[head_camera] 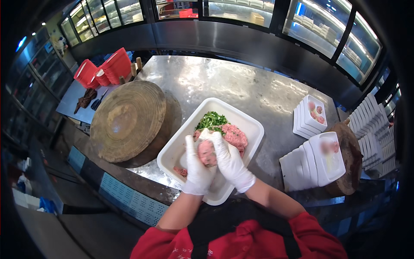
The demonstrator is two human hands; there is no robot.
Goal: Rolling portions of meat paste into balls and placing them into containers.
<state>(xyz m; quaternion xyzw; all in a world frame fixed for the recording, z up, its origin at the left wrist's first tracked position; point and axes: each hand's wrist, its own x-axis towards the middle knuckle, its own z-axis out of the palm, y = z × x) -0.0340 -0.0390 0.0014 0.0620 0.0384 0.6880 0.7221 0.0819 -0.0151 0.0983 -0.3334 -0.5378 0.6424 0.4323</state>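
Note:
A lump of minced meat (207,152) with green flecks is cupped between my left hand (198,174) and my right hand (233,163). Both hands wear white gloves and are over a white plastic tub (258,129). Beyond my fingers, chopped green onion (212,119) lies in the tub against a larger mound of pink minced meat (236,136). A small scrap of meat (181,171) sits at the tub's left side. My hands hide part of the mound and the tub floor.
Left of the tub stands a thick round wooden chopping block (129,119). Stacked white trays (299,165) at the right hold meat balls on top, with a second stack (300,119) behind. Red plastic baskets (116,66) stand on a side table. The steel table (207,77) reaches toward glass-fronted display cabinets (239,11).

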